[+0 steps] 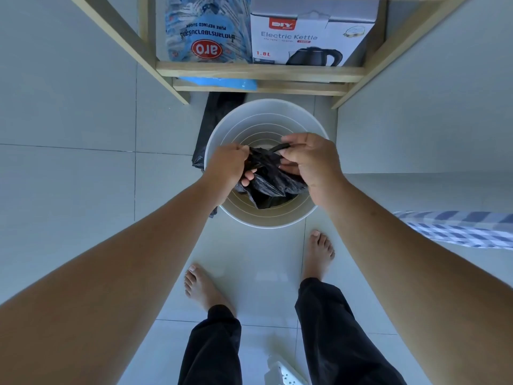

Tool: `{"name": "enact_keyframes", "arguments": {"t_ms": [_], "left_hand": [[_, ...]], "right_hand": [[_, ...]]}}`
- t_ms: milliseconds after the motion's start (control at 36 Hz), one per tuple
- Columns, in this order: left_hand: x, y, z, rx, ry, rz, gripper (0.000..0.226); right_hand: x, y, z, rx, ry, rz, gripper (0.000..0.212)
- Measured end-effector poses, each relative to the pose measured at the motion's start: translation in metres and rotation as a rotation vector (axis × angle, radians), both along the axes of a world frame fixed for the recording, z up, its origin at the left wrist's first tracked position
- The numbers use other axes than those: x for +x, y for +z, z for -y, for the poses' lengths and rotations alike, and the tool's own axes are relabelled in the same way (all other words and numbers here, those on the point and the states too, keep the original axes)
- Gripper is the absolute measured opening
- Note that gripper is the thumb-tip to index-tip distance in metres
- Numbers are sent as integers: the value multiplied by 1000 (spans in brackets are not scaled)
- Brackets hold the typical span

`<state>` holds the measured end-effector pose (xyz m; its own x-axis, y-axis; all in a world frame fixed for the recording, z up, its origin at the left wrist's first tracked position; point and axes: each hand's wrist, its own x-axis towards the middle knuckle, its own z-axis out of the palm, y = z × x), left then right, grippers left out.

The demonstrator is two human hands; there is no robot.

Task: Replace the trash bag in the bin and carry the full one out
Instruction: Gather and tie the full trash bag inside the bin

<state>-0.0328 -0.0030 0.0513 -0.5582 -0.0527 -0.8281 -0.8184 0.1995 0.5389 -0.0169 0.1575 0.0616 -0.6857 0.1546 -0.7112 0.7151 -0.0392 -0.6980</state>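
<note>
A round white bin (266, 112) stands on the tiled floor in front of my feet, and its inside shows bare ribbed walls. Over its opening both hands hold a crumpled black trash bag (268, 184). My left hand (227, 169) grips the bag's left edge. My right hand (308, 159) pinches a rolled strip of the same bag at the top. A second black bag (213, 120) lies on the floor behind and left of the bin, partly hidden by it.
A wooden shelf unit (258, 70) stands just beyond the bin, holding a blue sugar sack (206, 31) and an electric kettle box (308, 37). A white power strip (286, 370) lies by my right foot. Checked cloth (458, 229) hangs at the right.
</note>
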Motion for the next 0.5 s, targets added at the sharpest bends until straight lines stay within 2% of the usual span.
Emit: {"name": "enact_keyframes", "arguments": {"t_ms": [83,195,306,389,445,500], "left_hand": [[-3,2,-2,-6,62,102,20],[-5,7,-5,-19,42,179,18],[-3,7,-4,-61,37,213,19],[-1,10,-2,-1,63,190,12],[1,13,1,103,77,113,11],[5,14,5,162,-54,-10,20]], "right_hand": [[10,13,7,174,293,-218,23],[19,15,12,436,644,-473,28],[22,1,11,656,966,-603,11],[17,2,9,733,1060,-507,25],[8,6,7,700,1119,-318,30],[-4,10,4,582,1122,-123,26]]}}
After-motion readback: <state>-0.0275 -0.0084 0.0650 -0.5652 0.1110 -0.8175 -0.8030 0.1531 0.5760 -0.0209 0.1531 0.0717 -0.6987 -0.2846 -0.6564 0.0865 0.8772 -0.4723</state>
